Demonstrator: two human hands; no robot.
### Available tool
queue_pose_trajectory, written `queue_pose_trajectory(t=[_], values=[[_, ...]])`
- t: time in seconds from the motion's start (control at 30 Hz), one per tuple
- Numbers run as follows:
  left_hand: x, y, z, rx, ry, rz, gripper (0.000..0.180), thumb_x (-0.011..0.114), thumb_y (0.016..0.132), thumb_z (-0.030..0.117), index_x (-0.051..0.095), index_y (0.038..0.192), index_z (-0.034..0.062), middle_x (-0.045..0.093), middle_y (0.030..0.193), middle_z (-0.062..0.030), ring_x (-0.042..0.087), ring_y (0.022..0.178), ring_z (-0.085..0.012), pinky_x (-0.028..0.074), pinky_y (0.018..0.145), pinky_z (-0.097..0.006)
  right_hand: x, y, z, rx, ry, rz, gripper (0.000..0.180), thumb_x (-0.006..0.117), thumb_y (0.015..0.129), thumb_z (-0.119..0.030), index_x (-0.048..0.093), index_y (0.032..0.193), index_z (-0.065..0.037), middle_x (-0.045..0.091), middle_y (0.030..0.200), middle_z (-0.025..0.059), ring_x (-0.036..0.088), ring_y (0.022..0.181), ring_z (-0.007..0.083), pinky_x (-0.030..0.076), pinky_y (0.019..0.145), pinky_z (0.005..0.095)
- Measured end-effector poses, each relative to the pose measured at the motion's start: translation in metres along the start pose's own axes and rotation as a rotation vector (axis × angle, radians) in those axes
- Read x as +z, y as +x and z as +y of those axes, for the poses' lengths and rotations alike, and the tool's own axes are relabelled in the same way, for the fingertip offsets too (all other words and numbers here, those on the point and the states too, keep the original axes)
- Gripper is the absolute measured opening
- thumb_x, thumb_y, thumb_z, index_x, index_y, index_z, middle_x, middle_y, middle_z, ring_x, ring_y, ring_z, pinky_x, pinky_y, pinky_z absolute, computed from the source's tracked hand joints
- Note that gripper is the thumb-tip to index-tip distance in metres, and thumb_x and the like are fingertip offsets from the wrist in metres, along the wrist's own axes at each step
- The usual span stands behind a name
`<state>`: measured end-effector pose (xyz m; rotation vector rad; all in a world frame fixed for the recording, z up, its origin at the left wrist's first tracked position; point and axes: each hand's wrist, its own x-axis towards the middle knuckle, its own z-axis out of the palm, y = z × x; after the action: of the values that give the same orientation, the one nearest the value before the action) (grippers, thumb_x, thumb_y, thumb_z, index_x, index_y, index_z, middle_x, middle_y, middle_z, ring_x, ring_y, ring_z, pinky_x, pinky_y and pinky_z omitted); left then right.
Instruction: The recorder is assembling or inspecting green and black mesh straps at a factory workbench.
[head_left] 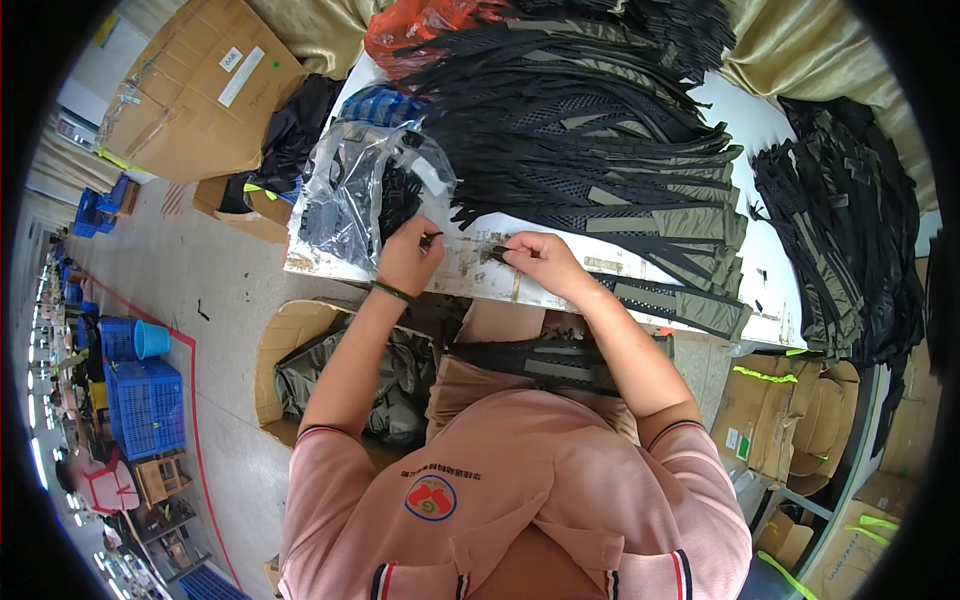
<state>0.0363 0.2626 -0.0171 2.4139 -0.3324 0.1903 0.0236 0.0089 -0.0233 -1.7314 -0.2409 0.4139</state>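
Left hand [408, 258] pinches a small black clip [431, 238] above the table edge [470, 275]. Right hand [538, 262] pins a strap end [497, 252] flat there, evidently steadying it. Hands apart. A clear bag [352, 190] of black parts sits beside the left; the strap pile [590, 130] lies beyond.

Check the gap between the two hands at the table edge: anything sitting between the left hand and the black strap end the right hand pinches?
Nothing visible. The left hand holds a small dark piece, the right hand pinches the black webbing strap end, and only bare, scuffed white tabletop shows between them. The clear plastic bag lies behind the left hand, off that line.
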Motion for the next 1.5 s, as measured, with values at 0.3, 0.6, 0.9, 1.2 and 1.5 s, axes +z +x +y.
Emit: queue_pose_trajectory(t=[0.3, 0.6, 0.9, 1.2, 1.5], values=[[0.03, -0.033, 0.059, -0.449, -1.541, -0.351, 0.01, 0.055, 0.091, 0.004, 0.058, 0.1, 0.0007, 0.061, 0.094, -0.0064, 0.061, 0.077, -0.0139, 0.051, 0.07, -0.024, -0.009, -0.02, -0.012, 0.072, 0.556, -0.126, 0.011, 0.06, 0.086, -0.007, 0.063, 0.093, 0.002, 0.062, 0.079, 0.0022, 0.053, 0.068, 0.0073, 0.042, 0.064, 0.0208], [0.053, -0.027, 0.056, -0.431, -1.767, -0.391, 0.02, 0.052, 0.093, 0.007, 0.054, 0.112, 0.0014, 0.059, 0.094, -0.0046, 0.055, 0.08, -0.0111, 0.047, 0.072, -0.025, -0.011, -0.031, -0.006, 0.154, 0.734, -0.155, 0.015, 0.063, 0.087, -0.01, 0.065, 0.095, 0.002, 0.063, 0.081, 0.0046, 0.054, 0.068, 0.0099, 0.044, 0.064, 0.0228], [0.057, -0.027, 0.062, -0.5, -1.778, -0.45, 0.024, 0.052, 0.094, 0.008, 0.056, 0.116, 0.0006, 0.059, 0.098, -0.0041, 0.053, 0.079, -0.0106, 0.044, 0.069, -0.025, -0.006, -0.037, -0.021, -0.006, 0.238, -0.072, 0.009, 0.061, 0.088, -0.007, 0.064, 0.094, -0.001, 0.062, 0.081, 0.0015, 0.054, 0.073, 0.0074, 0.043, 0.068, 0.0217], [0.081, -0.034, 0.05, -0.384, -2.009, -0.519, 0.029, 0.047, 0.096, 0.011, 0.051, 0.122, 0.0009, 0.059, 0.11, -0.0069, 0.057, 0.094, -0.0142, 0.046, 0.082, -0.029, 0.015, -0.042, -0.028, -0.223, -0.134, 0.252, 0.011, 0.058, 0.086, -0.006, 0.06, 0.093, 0.002, 0.063, 0.085, 0.0108, 0.059, 0.074, 0.0147, 0.048, 0.069, 0.0281], [0.07, -0.032, 0.053, -0.459, -1.807, -0.416, 0.024, 0.05, 0.094, 0.008, 0.054, 0.117, 0.0014, 0.059, 0.1, -0.0052, 0.053, 0.077, -0.0124, 0.045, 0.069, -0.026, 0.002, -0.037, -0.02, -0.008, 0.381, 0.016, 0.008, 0.061, 0.085, 0.002, 0.062, 0.092, 0.0, 0.064, 0.08, 0.0033, 0.058, 0.071, 0.0069, 0.047, 0.065, 0.0228]])
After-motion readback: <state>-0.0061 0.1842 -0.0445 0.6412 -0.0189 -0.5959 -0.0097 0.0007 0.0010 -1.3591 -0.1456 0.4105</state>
